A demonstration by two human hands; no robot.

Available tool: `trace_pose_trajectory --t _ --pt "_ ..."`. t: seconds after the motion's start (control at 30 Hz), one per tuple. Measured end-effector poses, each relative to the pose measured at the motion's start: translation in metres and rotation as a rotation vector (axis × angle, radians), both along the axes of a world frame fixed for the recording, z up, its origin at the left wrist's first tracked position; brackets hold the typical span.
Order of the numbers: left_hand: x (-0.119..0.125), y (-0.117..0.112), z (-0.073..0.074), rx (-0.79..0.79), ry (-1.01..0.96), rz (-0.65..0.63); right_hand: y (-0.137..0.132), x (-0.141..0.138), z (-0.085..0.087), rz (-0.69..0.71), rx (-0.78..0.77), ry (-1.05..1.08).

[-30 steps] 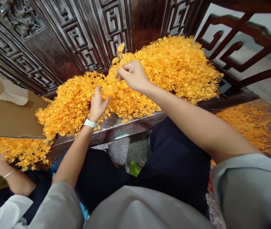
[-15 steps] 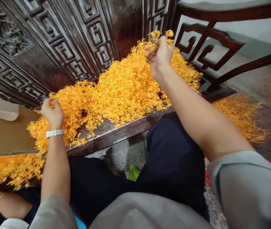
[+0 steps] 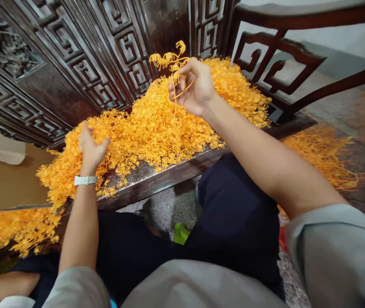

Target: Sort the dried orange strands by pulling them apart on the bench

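Note:
A large heap of small orange plastic pieces on thin stems (image 3: pixel 156 137) covers the dark wooden bench seat (image 3: pixel 156 179). Held above its middle is an orange plastic sprue (image 3: pixel 166 60) with small curled pieces at its far end. My right hand (image 3: pixel 197 87) is closed around its thin stems, and some of these loop below the fingers. Over the left part of the heap, my left hand (image 3: pixel 93 147) is open, thumb and fingers apart, with nothing seen in it. Its wrist wears a white band (image 3: pixel 86 180).
A carved backrest (image 3: pixel 131 47) rises behind the heap, and a curved armrest (image 3: pixel 298 81) bounds the right. Bare orange stems (image 3: pixel 326 158) lie beyond that end. At left are a cardboard box (image 3: pixel 9 184), more orange pieces (image 3: pixel 18 226) and another person's forearm (image 3: pixel 12 284).
My right hand has moved left and nearer to me, carrying the sprue. My left hand has shifted right and opened. The other person's hand has left the view at the left edge.

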State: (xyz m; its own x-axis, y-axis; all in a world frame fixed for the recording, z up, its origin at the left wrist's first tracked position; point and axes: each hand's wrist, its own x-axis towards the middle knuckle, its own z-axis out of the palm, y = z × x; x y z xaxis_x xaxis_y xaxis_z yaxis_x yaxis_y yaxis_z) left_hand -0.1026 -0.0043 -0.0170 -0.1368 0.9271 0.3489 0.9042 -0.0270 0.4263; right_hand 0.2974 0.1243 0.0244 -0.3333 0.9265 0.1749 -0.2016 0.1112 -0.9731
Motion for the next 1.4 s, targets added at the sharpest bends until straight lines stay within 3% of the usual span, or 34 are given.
trace_pose_trajectory --t 0.1,0.2,0.3,0.4,0.5,0.67,0.9,1.07,1.23,1.4 --pt "0.044 -0.009 0.000 -0.247 0.038 -0.159 -0.016 -0.016 0.002 0.100 0.058 -0.122" --pt "0.070 -0.012 -0.010 -0.415 -0.021 -0.340 -0.030 -0.031 0.001 0.156 0.061 -0.111" --pt "0.079 -0.006 -0.019 -0.363 -0.219 -0.501 -0.042 -0.044 -0.001 0.208 -0.028 0.037" --pt "0.084 0.000 -0.018 -0.215 -0.479 -0.631 -0.050 -0.055 -0.004 0.267 -0.066 0.081" --pt "0.097 -0.001 -0.011 -0.098 -0.673 -0.593 -0.055 -0.063 -0.009 0.313 -0.017 0.014" --pt "0.115 -0.008 -0.010 0.007 -0.819 -0.431 -0.060 -0.075 -0.018 0.353 0.082 -0.130" --pt "0.097 -0.005 -0.009 0.175 -0.936 -0.265 -0.056 -0.082 -0.026 0.300 0.090 -0.201" --pt "0.083 -0.003 0.005 0.228 -1.025 -0.287 -0.050 -0.083 -0.025 0.461 0.192 -0.375" --pt "0.084 -0.006 0.011 0.197 -0.992 -0.347 -0.041 -0.081 -0.021 0.263 0.290 -0.301" --pt "0.091 -0.009 0.014 0.070 -0.896 -0.471 -0.048 -0.085 -0.023 0.390 0.429 -0.341"
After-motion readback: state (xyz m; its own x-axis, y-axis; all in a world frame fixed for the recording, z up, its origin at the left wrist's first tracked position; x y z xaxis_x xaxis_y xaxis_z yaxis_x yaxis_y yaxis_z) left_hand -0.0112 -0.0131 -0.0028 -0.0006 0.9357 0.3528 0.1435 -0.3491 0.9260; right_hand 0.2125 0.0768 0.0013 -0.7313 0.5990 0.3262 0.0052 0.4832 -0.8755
